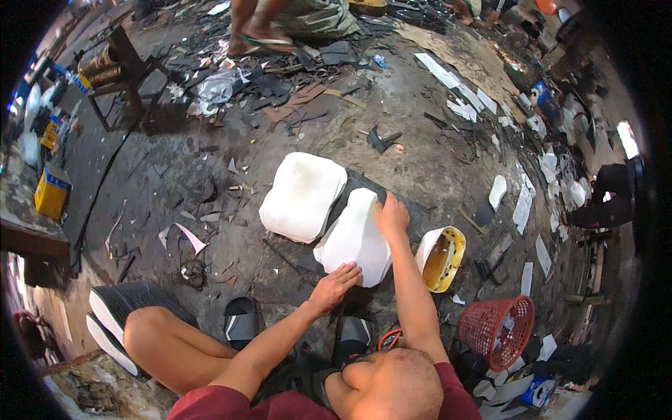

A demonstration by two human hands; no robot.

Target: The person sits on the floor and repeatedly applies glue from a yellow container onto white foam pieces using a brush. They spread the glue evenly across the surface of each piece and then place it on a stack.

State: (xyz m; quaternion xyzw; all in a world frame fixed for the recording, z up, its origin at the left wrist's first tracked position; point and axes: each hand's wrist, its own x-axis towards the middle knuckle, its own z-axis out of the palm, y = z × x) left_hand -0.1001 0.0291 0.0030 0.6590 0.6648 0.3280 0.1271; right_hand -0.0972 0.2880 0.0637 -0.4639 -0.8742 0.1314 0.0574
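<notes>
On a dark board [399, 199] in front of me lies a white sole-shaped sheet [360, 234]. My left hand [336, 286] rests flat on its near left edge, fingers stretched out. At its upper right edge is my right hand [392, 215], fingers closed on the rim; the fingertips are partly hidden. Left of the sheet sits a stack of white rounded sheets [304, 194]. Close to my right forearm stands a cut-open white and yellow plastic container [456, 246] with amber-brown liquid inside.
A red plastic basket [490, 332] with scraps leans at lower right. By my left knee are stacked black-and-white soles [105, 339]. A small wooden stand [122, 77] is at far left. Leather and paper scraps litter the floor. Another person's feet [266, 38] are at the top.
</notes>
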